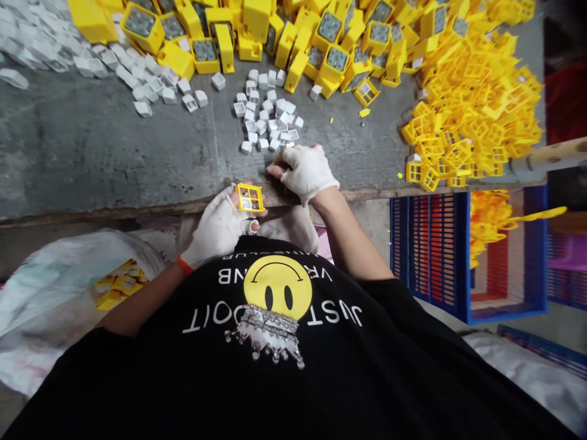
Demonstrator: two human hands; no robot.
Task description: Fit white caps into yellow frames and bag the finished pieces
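My left hand (217,226), in a white fingerless glove, is closed around a small yellow plastic frame (250,197) with four square openings. It holds the frame just in front of the table's edge, open side up. My right hand (309,174), gloved the same way, rests at the table's front edge with its fingers curled. Its fingertips are at the near side of a small heap of white plastic caps (270,116). What lies between those fingers, if anything, is hidden.
Yellow plastic housings with grey insides (330,61) are piled along the back of the grey table (92,165). More white caps (105,58) lie back left. Yellow frames (477,104) are heaped at right. Below stands a blue crate (468,256); a bag (68,269) sits at left.
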